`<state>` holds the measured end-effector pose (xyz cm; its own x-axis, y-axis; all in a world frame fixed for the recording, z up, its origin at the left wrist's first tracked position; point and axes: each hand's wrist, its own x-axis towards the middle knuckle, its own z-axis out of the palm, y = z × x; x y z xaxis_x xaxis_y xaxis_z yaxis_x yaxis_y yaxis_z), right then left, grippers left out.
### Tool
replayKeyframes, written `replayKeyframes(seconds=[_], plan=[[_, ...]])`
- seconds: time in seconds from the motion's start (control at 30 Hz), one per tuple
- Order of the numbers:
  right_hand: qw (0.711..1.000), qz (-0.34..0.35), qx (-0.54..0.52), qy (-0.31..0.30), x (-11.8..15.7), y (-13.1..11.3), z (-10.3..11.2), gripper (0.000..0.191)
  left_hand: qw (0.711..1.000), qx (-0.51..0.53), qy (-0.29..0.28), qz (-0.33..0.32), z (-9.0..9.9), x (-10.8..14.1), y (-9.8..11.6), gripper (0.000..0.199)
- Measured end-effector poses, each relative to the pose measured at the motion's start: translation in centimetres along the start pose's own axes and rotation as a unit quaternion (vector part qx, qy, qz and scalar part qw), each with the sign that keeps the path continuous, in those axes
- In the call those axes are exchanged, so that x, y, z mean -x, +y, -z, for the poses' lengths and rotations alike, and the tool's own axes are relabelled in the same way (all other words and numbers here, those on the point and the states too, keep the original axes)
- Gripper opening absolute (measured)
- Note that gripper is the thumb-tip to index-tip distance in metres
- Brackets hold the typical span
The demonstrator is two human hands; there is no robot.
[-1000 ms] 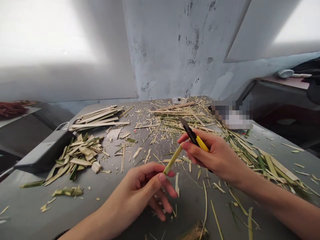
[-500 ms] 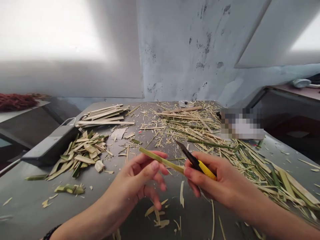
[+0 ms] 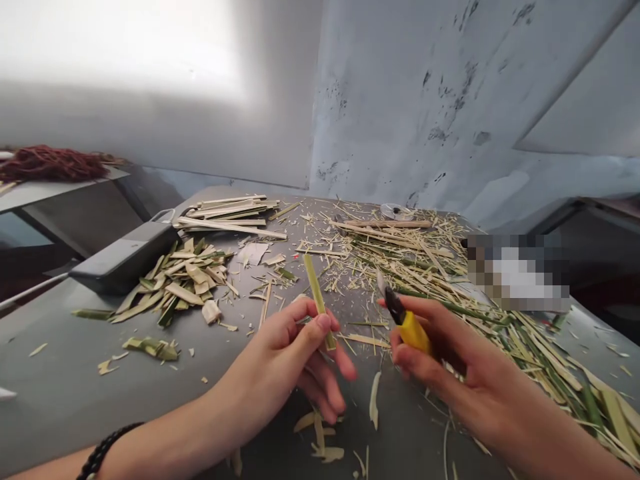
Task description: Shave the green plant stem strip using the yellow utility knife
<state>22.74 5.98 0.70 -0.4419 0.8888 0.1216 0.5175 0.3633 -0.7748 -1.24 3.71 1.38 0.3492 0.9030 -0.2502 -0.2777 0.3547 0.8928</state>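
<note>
The left hand (image 3: pixel 290 353) pinches a short green bamboo strip (image 3: pixel 315 283) between thumb and fingers, its free end pointing up and away above the surface (image 3: pixel 170 403). The right hand (image 3: pixel 453 360) grips a yellow-and-black utility knife (image 3: pixel 413 331), blade apart from the strip. Bamboo offcuts (image 3: pixel 187 283) lie heaped beside a dark grey box (image 3: pixel 127 257); longer split slats (image 3: pixel 230 215) rest behind them.

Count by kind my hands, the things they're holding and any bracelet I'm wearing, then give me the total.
Hands: 2, left hand and right hand
Green strip: 1
Yellow-and-black knife: 1
Black bracelet: 1
Total: 5
</note>
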Motion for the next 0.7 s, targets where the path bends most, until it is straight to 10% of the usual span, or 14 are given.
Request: replayKeyframes(seconds=[0.7], plan=[[0.898,0.227,0.369,0.074,-0.5,0.6,0.7,0.042,0.986,-0.146,-0.048,0.058,-0.3,1.1,-1.1,0.040]])
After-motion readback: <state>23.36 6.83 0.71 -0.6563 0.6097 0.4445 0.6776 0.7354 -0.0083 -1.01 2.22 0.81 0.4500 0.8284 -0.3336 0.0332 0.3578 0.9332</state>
